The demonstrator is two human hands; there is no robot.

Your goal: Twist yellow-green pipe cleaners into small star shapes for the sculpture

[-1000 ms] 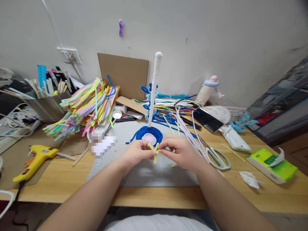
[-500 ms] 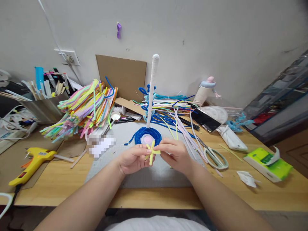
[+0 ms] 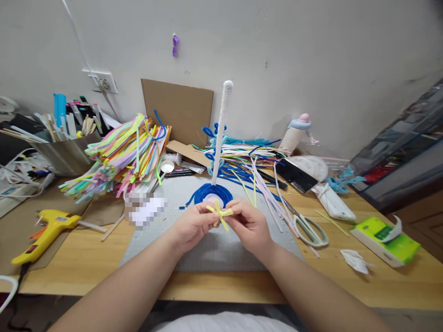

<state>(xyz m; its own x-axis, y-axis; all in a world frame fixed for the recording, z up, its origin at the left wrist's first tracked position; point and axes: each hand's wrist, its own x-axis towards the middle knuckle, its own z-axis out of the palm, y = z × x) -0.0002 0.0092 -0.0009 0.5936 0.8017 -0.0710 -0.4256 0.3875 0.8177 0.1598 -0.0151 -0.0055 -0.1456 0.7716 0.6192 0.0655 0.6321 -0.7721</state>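
Note:
Both hands pinch a small yellow pipe-cleaner star (image 3: 221, 213) with several short arms, held low over the grey mat (image 3: 152, 249). My left hand (image 3: 194, 223) grips its left side between thumb and fingers. On its right side, the fingertips of my right hand (image 3: 249, 226) are closed on one arm. Just behind the hands lies a coiled blue pipe-cleaner base (image 3: 200, 194) with a pale disc (image 3: 212, 198) on it, partly covered by the star. A white wrapped rod (image 3: 222, 133) rises upright from the back of the coil.
On the left are a yellow glue gun (image 3: 48, 230), a pipe-cleaner bundle (image 3: 128, 152) and a metal pot of sticks (image 3: 65, 154). Scissors (image 3: 309, 228), loose lilac strips (image 3: 265, 193), a phone (image 3: 296, 175), a white power bank (image 3: 334, 201) and a tissue pack (image 3: 387, 240) lie right.
The yellow star has turned and tilted between my fingers. My right hand has closed in on its right arm, and the view has shifted slightly.

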